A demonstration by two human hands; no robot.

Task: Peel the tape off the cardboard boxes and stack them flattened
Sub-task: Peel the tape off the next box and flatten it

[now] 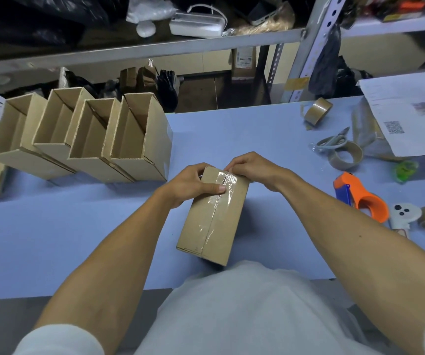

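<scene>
Cardboard box (212,216), sealed, is lying lengthwise on the blue table (270,129) just ahead of the person's torso, clear tape (218,198) running along its top seam. Left hand (193,184) is gripping the box's far left corner, thumb pressing flat on the tape, fingers curling round the side. Right hand (251,167) is pinching at the tape's far end, at the box's top edge; tape there is looking wrinkled. Four open boxes (83,135) are standing side by side at the table's left, well apart from the held box. To the right: orange tape dispenser (362,197), brown tape rolls (344,156), scissors (332,142), printed paper sheet (406,114) are lying scattered.
</scene>
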